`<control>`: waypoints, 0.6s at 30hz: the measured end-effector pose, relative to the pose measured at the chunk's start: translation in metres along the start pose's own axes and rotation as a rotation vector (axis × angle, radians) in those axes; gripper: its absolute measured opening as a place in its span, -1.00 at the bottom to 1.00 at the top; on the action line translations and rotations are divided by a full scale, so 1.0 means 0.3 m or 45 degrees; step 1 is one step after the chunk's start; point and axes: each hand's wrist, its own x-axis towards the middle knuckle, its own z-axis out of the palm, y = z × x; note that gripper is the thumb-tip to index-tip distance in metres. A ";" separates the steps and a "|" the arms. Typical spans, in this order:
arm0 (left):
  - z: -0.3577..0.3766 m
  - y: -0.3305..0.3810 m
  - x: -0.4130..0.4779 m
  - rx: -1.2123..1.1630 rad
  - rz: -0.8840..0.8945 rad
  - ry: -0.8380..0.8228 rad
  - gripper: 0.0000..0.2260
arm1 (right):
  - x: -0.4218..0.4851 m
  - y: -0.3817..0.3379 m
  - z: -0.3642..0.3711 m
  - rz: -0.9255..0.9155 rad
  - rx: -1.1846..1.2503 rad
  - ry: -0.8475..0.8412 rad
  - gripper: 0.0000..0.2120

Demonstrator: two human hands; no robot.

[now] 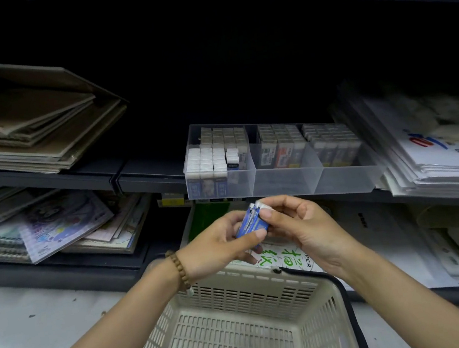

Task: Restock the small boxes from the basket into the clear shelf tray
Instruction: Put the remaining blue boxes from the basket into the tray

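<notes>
Blue-and-white small rectangular boxes (251, 225) being held above beige slotted plastic basket (252, 290), left hand (212, 252) and right hand (305, 228) both pinching stack. Likely next: lifting to clear plastic shelf tray (282, 185), fitting into part-filled compartment.

Stationery shop aisle. Dark shelving (146, 170) carries stacked notebooks (26, 121) at 10 o'clock, a divided tray (282, 185) of small boxes (206, 162) at centre and paper packs (439, 158) at 3 o'clock. A label (172, 201) sits below the shelf edge; a shopping basket (241, 318) stands at 6 o'clock.
</notes>
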 end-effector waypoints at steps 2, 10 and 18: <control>-0.005 -0.001 -0.001 0.033 0.021 0.049 -0.78 | 0.000 -0.002 -0.001 -0.014 -0.020 0.015 -0.62; -0.045 0.053 -0.007 0.133 0.278 0.265 -0.65 | 0.003 -0.049 -0.025 -0.063 -0.102 -0.137 -0.60; -0.129 0.129 0.035 0.197 0.680 0.685 -0.64 | 0.137 -0.274 -0.015 -0.171 -0.335 -0.213 -0.69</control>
